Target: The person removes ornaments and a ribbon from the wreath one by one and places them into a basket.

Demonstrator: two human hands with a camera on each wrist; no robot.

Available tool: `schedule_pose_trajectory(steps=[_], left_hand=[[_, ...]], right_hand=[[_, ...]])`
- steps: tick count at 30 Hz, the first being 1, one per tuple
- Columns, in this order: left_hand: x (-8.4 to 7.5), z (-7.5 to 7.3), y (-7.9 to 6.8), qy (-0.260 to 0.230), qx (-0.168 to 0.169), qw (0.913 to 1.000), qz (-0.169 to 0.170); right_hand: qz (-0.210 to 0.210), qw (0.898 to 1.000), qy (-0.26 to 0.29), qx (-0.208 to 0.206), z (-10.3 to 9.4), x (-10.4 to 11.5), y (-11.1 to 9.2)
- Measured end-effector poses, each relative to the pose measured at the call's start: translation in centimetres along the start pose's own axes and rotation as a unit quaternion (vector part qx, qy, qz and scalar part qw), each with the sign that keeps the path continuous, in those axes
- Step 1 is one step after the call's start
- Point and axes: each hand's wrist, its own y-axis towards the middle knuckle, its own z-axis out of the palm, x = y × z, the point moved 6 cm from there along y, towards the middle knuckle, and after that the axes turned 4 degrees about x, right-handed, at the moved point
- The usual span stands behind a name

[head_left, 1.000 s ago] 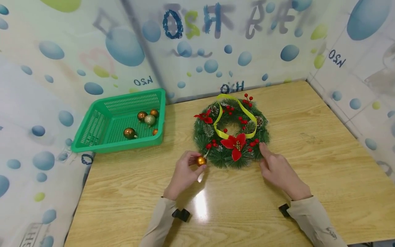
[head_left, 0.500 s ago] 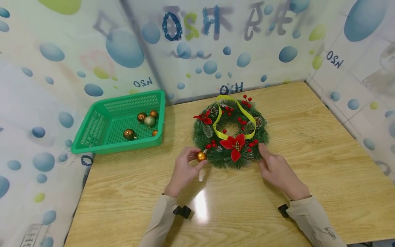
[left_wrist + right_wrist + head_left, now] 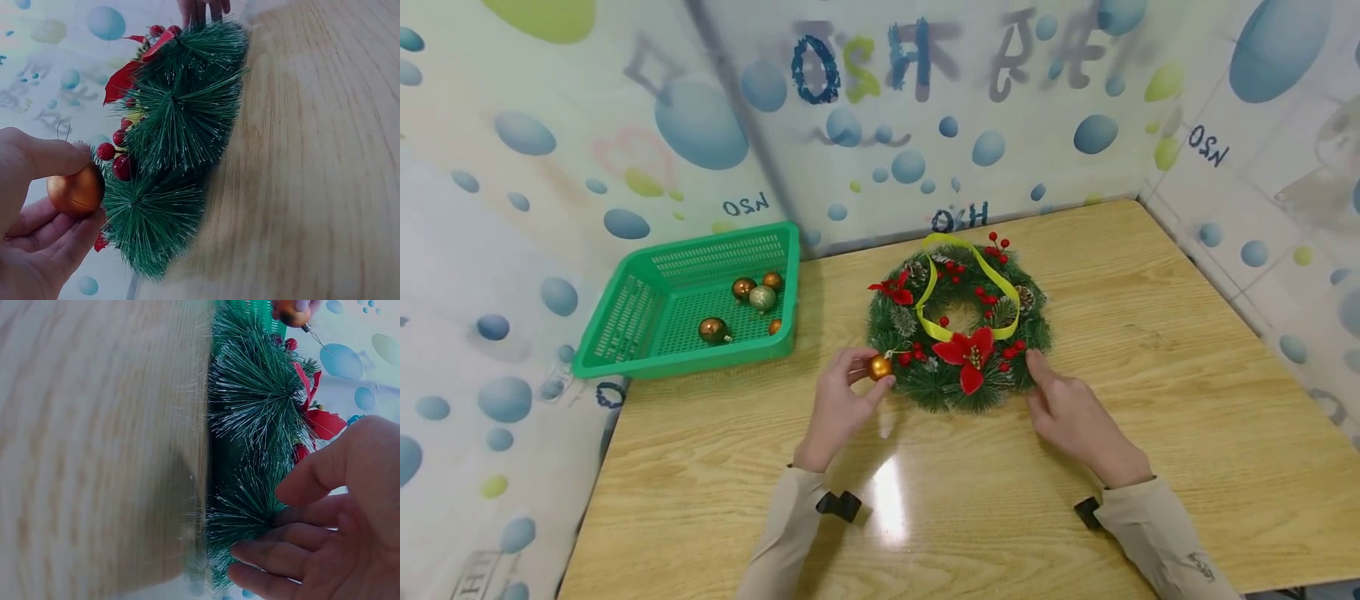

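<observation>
My left hand [image 3: 835,412] pinches a shiny orange-gold Christmas bauble [image 3: 880,367] between thumb and fingers, its thin hanging loop sticking out past the thumb in the left wrist view. The bauble is right at the left front edge of a green Christmas wreath [image 3: 932,395], close to red berries [image 3: 123,167]. My right hand [image 3: 1081,419] grips the wreath's right front edge, thumb on the upper side and fingers against the needles. The wreath lies flat on the table, with red poinsettias [image 3: 967,358], pine cones [image 3: 1025,299] and a loop of yellow ribbon [image 3: 937,330] on top.
A green plastic basket [image 3: 685,362] stands at the back left of the wooden table [image 3: 1150,333]. Inside it lie several baubles, brown ones [image 3: 712,330] and a pale gold one [image 3: 763,298]. A patterned wall [image 3: 865,183] borders the table at the back.
My left hand has carried the bauble a little away from me and slightly left along the wreath's edge. My right hand keeps its grip and the wreath stays in place.
</observation>
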Motion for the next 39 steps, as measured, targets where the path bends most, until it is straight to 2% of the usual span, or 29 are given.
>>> schedule_pose_trajectory(steps=[11,23,31,34,39], left_hand=[[0.2,-1.3,0.5,-0.010,-0.015,0.9998,-0.002],[-0.5,-3.2,1.1,0.029,-0.041,0.9981,0.035],[-1.7,-4.9,2.1,0.059,-0.070,0.9915,0.092],[-2.0,-5.4,2.1,0.073,-0.078,0.9894,0.099],[-2.0,-6.1,2.1,0.088,-0.085,0.9884,0.091]], right_hand=[[-0.002,1.000,-0.011,-0.007,-0.2,0.2,0.3],[-0.007,1.000,-0.004,-0.006,0.0,0.3,0.2],[-0.003,1.000,-0.006,-0.015,-0.1,0.2,0.1],[-0.006,1.000,-0.007,-0.019,-0.1,0.2,0.1],[-0.005,1.000,-0.015,-0.025,0.0,0.3,-0.1]])
